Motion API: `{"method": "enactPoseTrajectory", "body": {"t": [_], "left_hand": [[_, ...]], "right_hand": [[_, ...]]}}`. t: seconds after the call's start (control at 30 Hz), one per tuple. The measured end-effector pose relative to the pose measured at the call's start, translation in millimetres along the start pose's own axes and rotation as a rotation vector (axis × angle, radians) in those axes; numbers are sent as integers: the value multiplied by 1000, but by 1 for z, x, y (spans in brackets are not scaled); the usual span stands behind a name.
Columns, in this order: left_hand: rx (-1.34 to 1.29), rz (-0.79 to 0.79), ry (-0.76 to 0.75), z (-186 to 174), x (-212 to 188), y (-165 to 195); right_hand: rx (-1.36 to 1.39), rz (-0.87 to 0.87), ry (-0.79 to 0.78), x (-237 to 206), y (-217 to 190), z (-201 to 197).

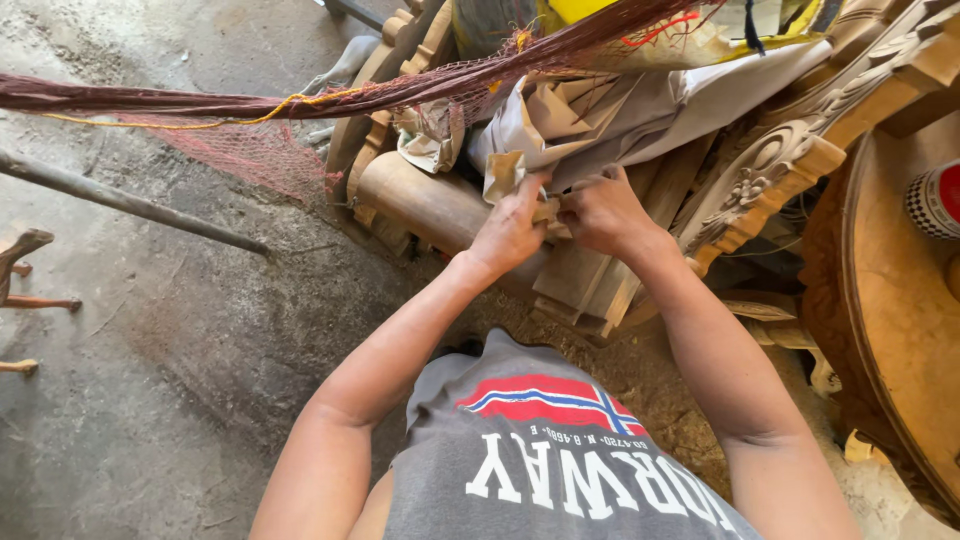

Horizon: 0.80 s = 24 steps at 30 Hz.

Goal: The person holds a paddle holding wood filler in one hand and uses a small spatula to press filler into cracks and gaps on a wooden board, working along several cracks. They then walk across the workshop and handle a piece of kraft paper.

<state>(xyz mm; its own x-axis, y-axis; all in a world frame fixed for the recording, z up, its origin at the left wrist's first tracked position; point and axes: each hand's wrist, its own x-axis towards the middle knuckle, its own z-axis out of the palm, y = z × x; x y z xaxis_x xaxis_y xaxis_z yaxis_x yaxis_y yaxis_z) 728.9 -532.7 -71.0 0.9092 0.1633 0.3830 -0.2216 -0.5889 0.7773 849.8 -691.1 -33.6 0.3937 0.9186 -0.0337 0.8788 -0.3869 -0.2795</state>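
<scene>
Centre of frame: left hand (508,232) and right hand (603,213), fingers curled tight, together pinching a folded tan paper strip (503,174) against stacked timber (580,285). Right edge: round can (935,200), red with checkered band, on a carved wooden table (890,310). Top: red netting (240,150).

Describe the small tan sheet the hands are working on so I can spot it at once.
Start at the pile of carved wood pieces at the top right. Before it, the left hand and right hand meet over a rounded wooden part. The small tan sheet pokes up above the left hand, stiffer and smaller than the pale cloth behind.
</scene>
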Motion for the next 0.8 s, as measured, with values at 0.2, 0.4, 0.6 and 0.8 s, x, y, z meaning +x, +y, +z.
{"method": "enactPoseTrajectory", "body": {"t": [0.2,0.4,0.6,0.8], "left_hand": [[-56,-109,-53,15,10,6],[-120,-443,16,15,15,-5],[63,-233,374,14,42,-8],[-46,-97,243,9,7,32]], "right_hand": [[-248,-76,133,-6,-2,3],[-236,-160,400,-24,2,12],[650,280,839,-43,4,13],[1521,372,897,-47,-25,16]]}}
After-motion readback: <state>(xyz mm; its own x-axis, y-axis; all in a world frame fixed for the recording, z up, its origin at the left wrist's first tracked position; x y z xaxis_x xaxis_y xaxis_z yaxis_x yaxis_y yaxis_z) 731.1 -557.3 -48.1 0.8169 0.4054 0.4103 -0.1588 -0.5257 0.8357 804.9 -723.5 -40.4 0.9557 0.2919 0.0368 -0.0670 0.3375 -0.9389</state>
